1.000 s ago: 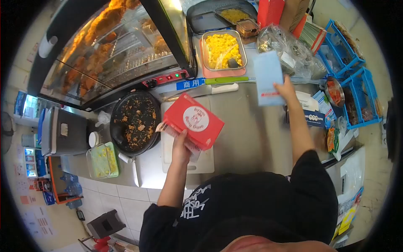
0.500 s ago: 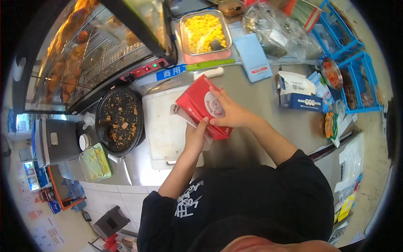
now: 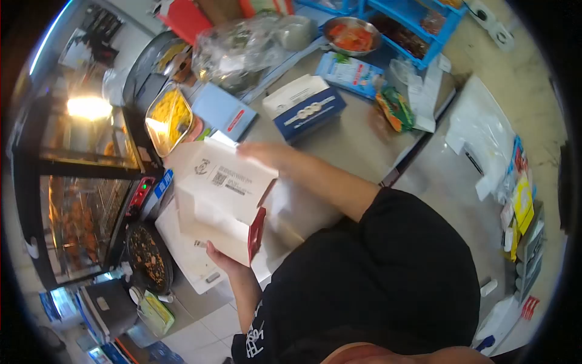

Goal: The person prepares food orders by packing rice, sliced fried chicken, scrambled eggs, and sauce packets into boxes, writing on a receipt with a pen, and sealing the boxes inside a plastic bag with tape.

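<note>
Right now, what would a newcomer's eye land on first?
Probably the open cardboard box, white inside and red outside, at centre in the left hand. Next, the lit black glass-fronted food warmer at far left, then the bright yellow food in the clear rectangular container beyond the box.

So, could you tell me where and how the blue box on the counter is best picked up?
I'd grip the blue box low on its body, at the two short ends, coming from the wearer's side, where the counter is bare. Its upright walls suit a pinch; the open white flap would probably bend.
</note>
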### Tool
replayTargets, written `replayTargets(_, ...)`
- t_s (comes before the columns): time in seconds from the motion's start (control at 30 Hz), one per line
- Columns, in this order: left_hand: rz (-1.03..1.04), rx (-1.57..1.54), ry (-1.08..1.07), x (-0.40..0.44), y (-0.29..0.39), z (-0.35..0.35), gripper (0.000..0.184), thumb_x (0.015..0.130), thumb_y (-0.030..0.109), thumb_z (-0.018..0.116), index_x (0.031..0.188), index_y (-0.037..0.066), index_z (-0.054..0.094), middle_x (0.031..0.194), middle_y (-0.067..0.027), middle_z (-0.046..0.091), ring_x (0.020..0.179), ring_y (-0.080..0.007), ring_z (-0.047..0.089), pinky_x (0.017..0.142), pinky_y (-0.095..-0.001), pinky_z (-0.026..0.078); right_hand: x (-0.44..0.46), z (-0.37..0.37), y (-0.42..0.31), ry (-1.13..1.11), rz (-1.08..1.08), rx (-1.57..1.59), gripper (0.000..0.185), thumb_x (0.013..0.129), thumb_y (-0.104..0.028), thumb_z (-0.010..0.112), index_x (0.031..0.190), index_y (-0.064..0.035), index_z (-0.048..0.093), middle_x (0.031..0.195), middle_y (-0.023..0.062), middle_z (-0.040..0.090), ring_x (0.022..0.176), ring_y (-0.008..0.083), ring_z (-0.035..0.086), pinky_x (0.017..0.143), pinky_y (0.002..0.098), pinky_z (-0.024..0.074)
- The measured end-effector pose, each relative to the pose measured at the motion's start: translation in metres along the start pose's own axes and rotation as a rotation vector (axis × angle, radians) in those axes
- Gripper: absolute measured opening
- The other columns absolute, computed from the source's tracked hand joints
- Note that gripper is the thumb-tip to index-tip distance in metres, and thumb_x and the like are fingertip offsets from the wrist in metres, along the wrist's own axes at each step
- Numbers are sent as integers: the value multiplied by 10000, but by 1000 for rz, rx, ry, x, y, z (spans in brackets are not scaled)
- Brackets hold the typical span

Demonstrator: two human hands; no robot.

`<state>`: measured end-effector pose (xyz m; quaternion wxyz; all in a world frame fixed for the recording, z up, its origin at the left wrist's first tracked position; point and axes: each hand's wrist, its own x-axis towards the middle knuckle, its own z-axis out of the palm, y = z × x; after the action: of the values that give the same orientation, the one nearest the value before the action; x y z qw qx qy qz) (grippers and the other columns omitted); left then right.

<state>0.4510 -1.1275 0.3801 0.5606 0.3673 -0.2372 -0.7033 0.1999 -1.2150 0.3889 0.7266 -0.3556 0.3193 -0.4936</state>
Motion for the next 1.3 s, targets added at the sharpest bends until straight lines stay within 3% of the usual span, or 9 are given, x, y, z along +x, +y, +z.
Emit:
replayTargets(0.2,-154,96,16,25,-62,-51,534,899,436,357,1281,65,320,1277,-88,405,1154,-238,413,959,-387,349,-111,-193,-122,1165,-446,-1151,370,690,-160,634,1047,-76,585,942,98,591,853,223,567,706,328,463)
replayTargets(0.33,-27,55,202,4,-63,-79,467,901,301,407,1261,13,328,1228,-144,441,1085,-261,475,908,-388,400,-177,-366,-111,1784,358,-1605,560,649,-396,632,1080,-45,568,1060,170,581,1007,327,535,836,405,428)
replayTargets(0.43,245,379,551,-42,-30,-82,345,862,136,445,1147,-58,444,1053,-177,551,927,-246,573,771,-354,482,-176,-431,-124,1339,150,-1558,376,766,-358,584,1002,-65,587,975,150,603,897,273,580,781,379,441)
replayTargets(0.53,322,419,701,-74,24,20,265,809,163,568,982,-37,558,812,-87,602,708,-170,596,595,-267,482,-109,-225,-150,611,-419,-1296,191,781,-111,522,949,-30,566,817,108,603,719,205,578,657,281,448)
replayTargets(0.67,638,1418,108,-81,16,89,457,658,223,718,1033,36,535,829,-144,597,736,-326,573,668,-387,455,-83,13,-102,-547,-194,-1284,190,686,-36,524,865,-16,583,721,98,590,658,188,569,625,290,447)
replayTargets(0.83,567,1274,227,-94,10,68,417,677,212,676,1025,20,550,816,-153,607,723,-319,589,672,-380,469,-65,118,-57,-628,-231,-1122,151,664,-38,575,813,-14,571,650,115,553,623,263,562,621,340,451)
replayTargets(0.93,240,1023,445,-108,33,33,351,715,177,633,1009,-1,563,815,-141,619,724,-254,602,659,-345,478,-71,168,-37,-637,-1084,-985,129,669,-20,564,795,-50,575,678,112,551,630,305,541,617,366,448)
replayTargets(1.13,290,1080,496,-144,64,-22,307,718,148,604,990,7,571,825,-124,616,702,-236,601,645,-322,481,-43,207,103,-956,-33,-1446,206,689,-92,518,853,-9,609,842,235,586,825,374,564,734,419,448)
replayTargets(1.3,651,1605,443,-203,133,-46,308,688,145,641,981,67,586,791,-135,576,713,-318,578,655,-366,471,-41,296,184,-880,150,-626,242,748,-196,570,967,-95,585,958,129,588,933,251,551,818,361,432)
